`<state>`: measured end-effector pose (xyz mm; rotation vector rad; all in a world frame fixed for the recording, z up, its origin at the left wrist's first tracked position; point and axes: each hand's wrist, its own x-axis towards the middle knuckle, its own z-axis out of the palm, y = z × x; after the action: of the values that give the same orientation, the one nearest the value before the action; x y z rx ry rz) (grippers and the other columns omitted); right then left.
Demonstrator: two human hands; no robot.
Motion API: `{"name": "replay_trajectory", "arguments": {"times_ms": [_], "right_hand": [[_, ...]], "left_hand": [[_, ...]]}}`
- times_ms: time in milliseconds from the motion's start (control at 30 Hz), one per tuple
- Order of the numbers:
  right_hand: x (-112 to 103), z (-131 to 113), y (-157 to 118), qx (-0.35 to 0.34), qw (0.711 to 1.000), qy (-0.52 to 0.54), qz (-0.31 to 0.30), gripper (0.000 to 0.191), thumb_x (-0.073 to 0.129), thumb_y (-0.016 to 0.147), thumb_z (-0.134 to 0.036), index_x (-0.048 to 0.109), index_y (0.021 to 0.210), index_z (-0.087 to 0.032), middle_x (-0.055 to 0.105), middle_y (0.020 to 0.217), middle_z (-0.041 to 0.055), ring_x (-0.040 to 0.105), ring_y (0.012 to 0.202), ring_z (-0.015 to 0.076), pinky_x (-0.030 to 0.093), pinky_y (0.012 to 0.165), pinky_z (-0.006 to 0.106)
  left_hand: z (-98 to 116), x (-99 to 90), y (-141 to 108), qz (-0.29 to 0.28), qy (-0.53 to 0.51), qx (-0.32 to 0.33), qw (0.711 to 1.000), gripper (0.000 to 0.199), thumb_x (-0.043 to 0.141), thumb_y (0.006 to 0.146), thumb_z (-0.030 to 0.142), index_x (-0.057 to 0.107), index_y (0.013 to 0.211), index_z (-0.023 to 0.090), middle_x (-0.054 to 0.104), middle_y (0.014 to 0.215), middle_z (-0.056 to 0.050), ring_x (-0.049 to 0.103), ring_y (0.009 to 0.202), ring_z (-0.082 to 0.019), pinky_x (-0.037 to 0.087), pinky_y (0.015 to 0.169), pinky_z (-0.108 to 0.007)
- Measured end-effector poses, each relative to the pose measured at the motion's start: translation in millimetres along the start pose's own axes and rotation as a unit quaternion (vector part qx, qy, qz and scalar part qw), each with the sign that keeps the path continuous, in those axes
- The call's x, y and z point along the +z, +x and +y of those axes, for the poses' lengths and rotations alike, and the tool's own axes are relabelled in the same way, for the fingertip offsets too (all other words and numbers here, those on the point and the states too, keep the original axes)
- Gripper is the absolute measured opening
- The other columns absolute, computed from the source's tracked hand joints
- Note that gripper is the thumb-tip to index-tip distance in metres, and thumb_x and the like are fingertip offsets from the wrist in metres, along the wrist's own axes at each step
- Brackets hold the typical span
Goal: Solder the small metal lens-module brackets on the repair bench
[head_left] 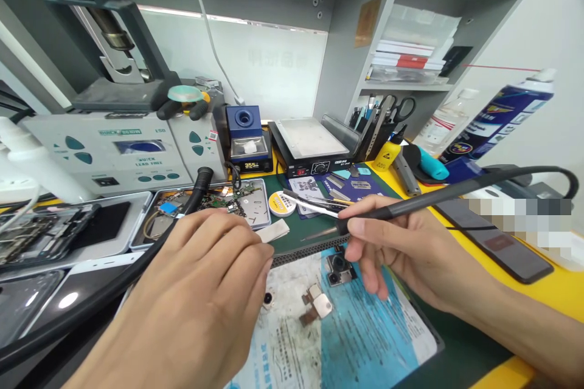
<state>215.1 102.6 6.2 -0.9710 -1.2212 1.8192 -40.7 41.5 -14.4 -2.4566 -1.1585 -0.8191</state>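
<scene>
My right hand is closed around a soldering iron, its thin tip pointing left above the work pad. My left hand is curled with the fingers together; whatever they may hold is hidden. Just beside its fingertips is a small round camera lens. On the blue and white printed pad lies a silver camera module with a brown flex cable. A black dual-lens camera module rests near the pad's back edge, next to my right fingers.
A hot-air station stands at back left, its black hose passing behind my left hand. A soldering station and heating plate stand behind. Trays of phone parts lie left; a phone lies right.
</scene>
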Motion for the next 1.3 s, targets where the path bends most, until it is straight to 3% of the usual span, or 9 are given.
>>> {"name": "replay_trajectory", "arguments": {"times_ms": [333, 600, 700, 833, 967, 1100, 1200, 1300], "right_hand": [[-1, 0, -3, -0.03, 0.999, -0.037, -0.007, 0.017, 0.085, 0.089, -0.027, 0.075, 0.101, -0.019, 0.079, 0.071, 0.002, 0.071, 0.046, 0.0127, 0.055, 0.043, 0.016], [3, 2, -5, -0.084, 0.993, -0.082, -0.023, 0.017, 0.077, 0.098, -0.032, 0.075, 0.112, -0.024, 0.08, 0.083, 0.0026, 0.072, 0.053, 0.0122, 0.057, 0.045, 0.018], [10, 0, -9, -0.126, 0.98, -0.153, -0.018, 0.017, 0.076, 0.097, -0.03, 0.075, 0.113, -0.025, 0.08, 0.089, 0.0041, 0.071, 0.057, 0.0116, 0.053, 0.044, 0.017], [22, -2, -13, -0.212, 0.941, -0.264, 0.019, 0.025, 0.08, 0.087, -0.016, 0.076, 0.11, -0.024, 0.079, 0.09, 0.0022, 0.062, 0.06, 0.0091, 0.055, 0.053, 0.018], [28, 4, -13, -0.228, 0.921, -0.316, -0.009, 0.034, 0.079, 0.086, -0.015, 0.073, 0.117, -0.026, 0.077, 0.097, 0.0013, 0.054, 0.057, 0.0077, 0.051, 0.052, 0.018], [31, 12, -7, -0.222, 0.912, -0.34, -0.052, 0.039, 0.076, 0.09, -0.016, 0.068, 0.126, -0.029, 0.075, 0.104, 0.0005, 0.055, 0.057, 0.0068, 0.049, 0.051, 0.018], [32, 15, -3, -0.224, 0.918, -0.314, -0.088, 0.031, 0.069, 0.096, -0.019, 0.065, 0.126, -0.026, 0.072, 0.102, 0.0013, 0.059, 0.061, 0.0085, 0.052, 0.057, 0.02], [33, 16, -3, -0.234, 0.917, -0.312, -0.087, 0.021, 0.065, 0.1, -0.021, 0.065, 0.121, -0.023, 0.07, 0.092, 0.0009, 0.058, 0.061, 0.0107, 0.051, 0.058, 0.022]], "left_hand": [[-2, 1.8, -4, 0.001, -0.017, -0.003, 1.0, 0.01, 0.057, 0.101, 0.01, 0.065, 0.105, 0.015, 0.066, 0.1, -0.009, 0.058, 0.102, -0.027, 0.043, 0.095, -0.048], [2, -0.8, 1, 0.018, -0.035, 0.011, 0.999, 0.014, 0.057, 0.099, 0.006, 0.066, 0.104, 0.015, 0.068, 0.096, -0.007, 0.058, 0.102, -0.024, 0.042, 0.098, -0.042], [5, -3.4, 3, 0.028, -0.046, 0.008, 0.999, 0.014, 0.057, 0.098, 0.005, 0.068, 0.101, 0.014, 0.068, 0.093, -0.006, 0.057, 0.101, -0.023, 0.042, 0.098, -0.04], [7, -5.2, 3, 0.032, -0.055, -0.001, 0.998, 0.015, 0.058, 0.098, 0.005, 0.07, 0.1, 0.014, 0.07, 0.092, -0.006, 0.057, 0.1, -0.022, 0.043, 0.097, -0.039], [8, -5.8, 2, 0.03, -0.07, -0.012, 0.997, 0.014, 0.059, 0.098, 0.005, 0.07, 0.1, 0.014, 0.07, 0.093, -0.005, 0.057, 0.101, -0.022, 0.044, 0.1, -0.041], [8, -6.8, 2, 0.037, -0.081, -0.023, 0.996, 0.016, 0.058, 0.099, 0.005, 0.07, 0.107, 0.013, 0.069, 0.093, -0.005, 0.057, 0.1, -0.022, 0.046, 0.099, -0.042], [9, -7.3, 2, 0.044, -0.082, -0.024, 0.995, 0.018, 0.059, 0.098, 0.004, 0.07, 0.108, 0.014, 0.069, 0.093, -0.005, 0.057, 0.098, -0.022, 0.047, 0.097, -0.044], [11, -7.3, 3, 0.045, -0.083, -0.024, 0.995, 0.019, 0.059, 0.098, 0.003, 0.07, 0.108, 0.015, 0.07, 0.092, -0.005, 0.058, 0.095, -0.022, 0.048, 0.095, -0.044]]}}
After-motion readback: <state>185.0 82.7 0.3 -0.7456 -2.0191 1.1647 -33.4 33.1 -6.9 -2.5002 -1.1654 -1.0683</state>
